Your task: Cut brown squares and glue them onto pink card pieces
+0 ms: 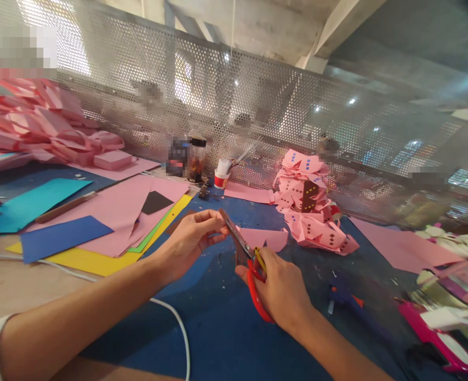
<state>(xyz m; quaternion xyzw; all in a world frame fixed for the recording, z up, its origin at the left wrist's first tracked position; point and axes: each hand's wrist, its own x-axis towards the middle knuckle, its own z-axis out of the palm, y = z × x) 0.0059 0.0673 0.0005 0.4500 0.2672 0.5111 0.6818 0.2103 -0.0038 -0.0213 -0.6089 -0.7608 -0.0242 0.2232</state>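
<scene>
The right hand (285,288) is closed around a pair of red-handled metal scissors (250,270), its fingers at the loops and the blades pointing away toward the left hand (200,233). The left hand's thumb and fingers are drawn narrowly together beside the blade tips; whether anything small is pinched there, I cannot tell. The scissors are above a dark blue tabletop (218,333), and one cut piece of pink paper (275,239) shows just beyond them.

Two containers stand farther back: a clear jar with a black lid (196,165), holding something dark low down, and a red-and-white paper cup (220,181), with a white item in its mouth and thin metallic sticks beside it.

Left of the hands lie one dark blue rectangular sheet (65,238), one teal sheet (39,203), one black piece (156,202), one green sheet (154,233), one yellow sheet (99,263) and at least two overlapping large pink sheets (102,217). One white cable (180,323) curves below the left forearm.

Right of the scissors rises a stack of dotted pink paper forms (307,225), too crumpled to count; one flat pink sheet (404,246) lies beyond. At far left is a heap of folded pink paper (47,124), with one small pink box (112,160) at its edge.
</scene>
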